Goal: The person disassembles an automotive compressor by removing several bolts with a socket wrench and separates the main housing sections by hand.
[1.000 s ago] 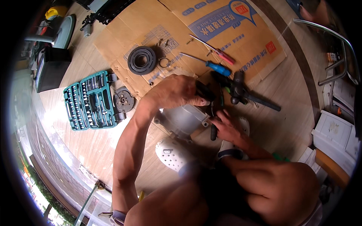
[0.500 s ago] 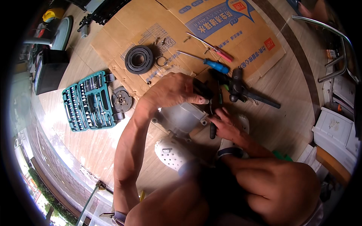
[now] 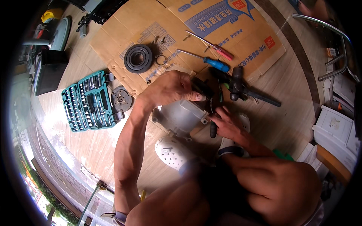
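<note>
A grey metal housing (image 3: 181, 116) with bolt lugs stands on the floor between my feet. My left hand (image 3: 169, 87) reaches over its top, closed round a black part (image 3: 201, 89) on the far right side; the fingers' far ends are hidden. Close by on the right, my right hand (image 3: 226, 123) is closed on a slim metal tool with a black handle (image 3: 213, 130). The tool's tip meets the black part near my left thumb, but its exact kind is unclear.
Cardboard (image 3: 260, 56) lies beyond, bearing a black pulley (image 3: 138, 58), a metal ring (image 3: 161, 60), a red screwdriver (image 3: 223, 52) and a blue screwdriver (image 3: 217, 64). A hammer (image 3: 241, 88) lies right. At left are a teal socket set (image 3: 90, 101) and a round plate (image 3: 121, 100).
My left hand has shifted very slightly up and left, along with the black part. My right hand's fingers have moved a little at the tool.
</note>
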`<state>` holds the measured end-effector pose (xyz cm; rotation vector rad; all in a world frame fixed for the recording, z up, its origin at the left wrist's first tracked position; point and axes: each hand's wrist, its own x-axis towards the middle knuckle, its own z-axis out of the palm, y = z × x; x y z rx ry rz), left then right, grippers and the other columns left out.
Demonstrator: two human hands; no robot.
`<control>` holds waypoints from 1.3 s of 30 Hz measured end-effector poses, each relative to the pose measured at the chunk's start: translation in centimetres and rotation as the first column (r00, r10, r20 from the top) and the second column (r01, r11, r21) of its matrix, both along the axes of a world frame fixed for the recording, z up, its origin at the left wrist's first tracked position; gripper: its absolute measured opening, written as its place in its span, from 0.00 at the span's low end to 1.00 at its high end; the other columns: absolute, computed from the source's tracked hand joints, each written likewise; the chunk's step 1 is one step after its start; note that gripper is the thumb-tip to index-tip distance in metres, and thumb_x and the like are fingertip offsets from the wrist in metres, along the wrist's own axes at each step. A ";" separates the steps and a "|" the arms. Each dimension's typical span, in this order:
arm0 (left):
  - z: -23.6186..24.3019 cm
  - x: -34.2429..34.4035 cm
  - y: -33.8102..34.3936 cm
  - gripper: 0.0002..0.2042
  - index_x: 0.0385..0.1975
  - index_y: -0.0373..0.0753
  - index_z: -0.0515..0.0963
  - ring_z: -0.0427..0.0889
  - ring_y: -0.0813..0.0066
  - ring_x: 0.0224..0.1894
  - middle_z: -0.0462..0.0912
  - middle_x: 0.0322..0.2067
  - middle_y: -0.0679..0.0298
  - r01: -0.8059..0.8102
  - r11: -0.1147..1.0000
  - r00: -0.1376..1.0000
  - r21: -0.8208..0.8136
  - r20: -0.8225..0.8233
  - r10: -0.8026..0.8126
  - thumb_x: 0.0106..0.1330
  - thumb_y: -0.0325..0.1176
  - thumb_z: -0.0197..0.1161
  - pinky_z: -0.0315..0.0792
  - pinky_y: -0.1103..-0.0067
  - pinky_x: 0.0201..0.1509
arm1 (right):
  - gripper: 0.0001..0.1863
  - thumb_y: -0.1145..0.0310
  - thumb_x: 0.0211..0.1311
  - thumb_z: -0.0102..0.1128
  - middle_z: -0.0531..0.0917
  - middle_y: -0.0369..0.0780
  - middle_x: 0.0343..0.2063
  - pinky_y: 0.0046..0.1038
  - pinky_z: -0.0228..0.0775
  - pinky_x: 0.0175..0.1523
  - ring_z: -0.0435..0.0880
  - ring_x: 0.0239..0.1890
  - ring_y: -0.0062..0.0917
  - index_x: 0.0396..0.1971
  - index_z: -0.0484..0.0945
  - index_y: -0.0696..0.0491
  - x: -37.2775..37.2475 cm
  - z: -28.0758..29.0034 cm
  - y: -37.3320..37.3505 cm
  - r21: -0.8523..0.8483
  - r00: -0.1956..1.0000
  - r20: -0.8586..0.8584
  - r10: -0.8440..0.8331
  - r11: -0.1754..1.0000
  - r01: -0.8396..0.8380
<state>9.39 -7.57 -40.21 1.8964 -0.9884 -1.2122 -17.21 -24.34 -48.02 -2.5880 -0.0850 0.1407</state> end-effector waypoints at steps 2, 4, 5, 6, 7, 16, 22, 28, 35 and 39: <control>-0.1 -0.4 0.4 0.17 0.35 0.35 0.86 0.85 0.70 0.34 0.87 0.28 0.59 -0.019 0.994 0.998 -0.103 0.053 0.024 0.65 0.46 0.70 0.75 0.73 0.40 | 0.23 0.73 0.47 0.66 0.75 0.38 0.40 0.39 0.79 0.43 0.77 0.46 0.39 0.47 0.84 0.43 0.1 0.1 0.1 -0.002 1.000 0.003 0.001 1.000 -0.001; -0.3 -0.5 0.9 0.17 0.35 0.35 0.86 0.85 0.71 0.34 0.87 0.28 0.59 -0.026 0.966 0.995 -0.258 0.082 0.049 0.65 0.46 0.70 0.75 0.74 0.41 | 0.23 0.73 0.47 0.66 0.75 0.38 0.40 0.39 0.79 0.43 0.77 0.46 0.39 0.47 0.84 0.42 0.2 0.0 0.0 -0.017 1.000 0.010 0.010 1.000 -0.010; -0.3 -0.6 1.1 0.16 0.36 0.35 0.86 0.84 0.72 0.33 0.87 0.28 0.59 -0.026 0.950 0.996 -0.312 0.075 0.052 0.66 0.45 0.70 0.76 0.75 0.41 | 0.23 0.73 0.47 0.66 0.75 0.38 0.41 0.39 0.79 0.43 0.77 0.46 0.39 0.47 0.84 0.42 0.2 0.2 0.0 -0.018 1.000 0.013 0.007 1.000 -0.006; -0.2 -0.4 1.2 0.16 0.38 0.35 0.87 0.85 0.72 0.34 0.87 0.29 0.59 -0.016 0.940 0.997 -0.342 0.065 0.040 0.66 0.44 0.70 0.76 0.75 0.42 | 0.23 0.73 0.47 0.66 0.75 0.38 0.41 0.39 0.79 0.43 0.77 0.46 0.38 0.47 0.84 0.42 0.2 0.3 0.0 -0.020 1.000 0.015 0.003 1.000 -0.002; -0.2 -0.3 1.3 0.15 0.40 0.35 0.87 0.85 0.72 0.35 0.88 0.30 0.59 -0.007 0.930 0.998 -0.367 0.052 0.029 0.67 0.43 0.69 0.76 0.76 0.43 | 0.23 0.73 0.47 0.66 0.75 0.38 0.41 0.39 0.79 0.43 0.77 0.46 0.38 0.47 0.84 0.42 0.2 0.3 0.0 -0.016 1.000 0.015 0.000 1.000 0.000; -0.2 -0.5 -0.4 0.19 0.33 0.35 0.86 0.85 0.72 0.34 0.87 0.29 0.57 0.024 1.000 1.000 0.011 0.010 -0.025 0.65 0.49 0.70 0.75 0.73 0.40 | 0.22 0.73 0.47 0.66 0.76 0.38 0.40 0.38 0.79 0.43 0.78 0.46 0.38 0.46 0.84 0.44 0.1 0.4 0.0 -0.021 1.000 -0.014 0.005 1.000 -0.005; 1.6 0.1 -0.7 0.21 0.38 0.36 0.87 0.86 0.70 0.37 0.88 0.32 0.57 0.107 0.994 0.994 0.008 0.016 -0.107 0.67 0.51 0.65 0.76 0.73 0.43 | 0.23 0.73 0.47 0.66 0.75 0.38 0.40 0.38 0.80 0.44 0.78 0.46 0.37 0.48 0.84 0.43 0.2 0.5 -0.1 -0.024 1.000 0.006 0.009 1.000 -0.009; -0.5 0.6 0.5 0.15 0.44 0.36 0.86 0.86 0.73 0.38 0.88 0.33 0.58 -0.038 0.999 0.946 -0.031 -0.322 0.026 0.67 0.41 0.66 0.77 0.77 0.45 | 0.25 0.74 0.47 0.65 0.75 0.38 0.42 0.38 0.80 0.45 0.77 0.48 0.37 0.50 0.84 0.42 0.0 0.4 0.0 -0.059 0.997 -0.067 0.041 0.997 -0.045; -0.8 0.6 0.6 0.17 0.33 0.34 0.84 0.84 0.75 0.34 0.87 0.29 0.58 0.046 0.994 0.999 -0.094 -0.005 -0.046 0.61 0.44 0.75 0.76 0.77 0.40 | 0.27 0.76 0.46 0.65 0.75 0.39 0.43 0.39 0.79 0.48 0.76 0.49 0.39 0.51 0.83 0.44 -0.4 0.0 -0.2 -0.003 0.995 -0.092 0.026 1.000 -0.026; -0.1 -0.4 -0.1 0.16 0.36 0.37 0.84 0.82 0.77 0.33 0.85 0.28 0.62 -0.036 0.999 0.997 -0.031 -0.073 0.034 0.64 0.46 0.73 0.74 0.78 0.38 | 0.28 0.76 0.45 0.66 0.74 0.40 0.44 0.39 0.78 0.51 0.75 0.49 0.40 0.51 0.82 0.44 -0.6 -1.0 -0.4 0.011 0.999 -0.024 0.023 1.000 -0.022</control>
